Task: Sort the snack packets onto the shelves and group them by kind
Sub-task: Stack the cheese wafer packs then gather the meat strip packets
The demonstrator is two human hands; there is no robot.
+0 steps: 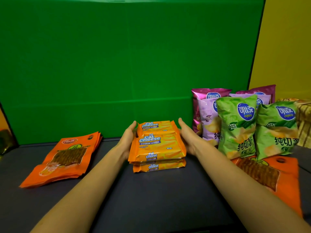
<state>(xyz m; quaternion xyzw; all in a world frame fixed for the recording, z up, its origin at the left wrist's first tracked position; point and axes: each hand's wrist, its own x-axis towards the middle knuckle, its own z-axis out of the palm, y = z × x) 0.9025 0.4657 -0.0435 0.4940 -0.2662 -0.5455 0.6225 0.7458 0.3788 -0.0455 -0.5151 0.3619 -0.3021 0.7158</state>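
Note:
A stack of orange Cal Cheese wafer packets (158, 145) lies in the middle of the dark shelf surface (151, 199). My left hand (128, 137) presses flat against its left side and my right hand (187, 137) against its right side, clasping the stack between them. A pile of flat orange spicy-strip packets (67, 158) lies at the left. Two green chip bags (237, 125) (276, 128) stand at the right, with purple chip bags (207, 113) behind them. One more orange spicy-strip packet (269, 179) lies flat under the green bags at the right.
A green backdrop (117, 64) rises right behind the surface, with a yellow wall (286, 47) to the right. A striped brown-and-cream package (304, 118) stands at the far right edge. A dark object (5, 140) sits at the far left edge.

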